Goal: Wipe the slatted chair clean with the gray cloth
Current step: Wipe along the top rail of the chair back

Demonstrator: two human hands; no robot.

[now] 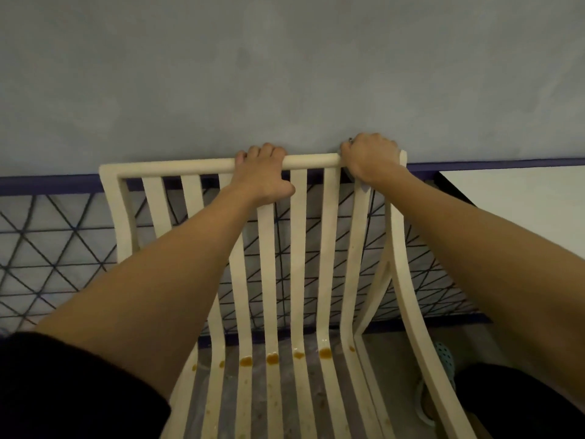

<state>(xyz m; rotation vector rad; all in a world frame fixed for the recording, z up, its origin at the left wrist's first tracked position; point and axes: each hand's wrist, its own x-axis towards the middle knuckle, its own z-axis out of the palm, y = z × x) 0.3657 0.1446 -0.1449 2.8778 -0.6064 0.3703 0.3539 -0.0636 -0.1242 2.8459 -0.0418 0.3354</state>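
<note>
Slatted chair (297, 248) fills the frame's centre, amber drips (272, 358) along its seat crease. Left hand (262, 175) curls round the top rail (177, 165), seemingly steadying it; right hand (370, 158) grips the upper-right corner over a sliver of dark fabric, perhaps the gray cloth.

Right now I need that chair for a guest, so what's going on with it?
A person grips the top rail of the cream slatted chair with both hands: left hand mid-rail, right hand at the right corner. Orange-brown stains still sit across the seat slats where they meet the back. No cloth is clearly visible, though something dark peeks under the right hand.
</note>
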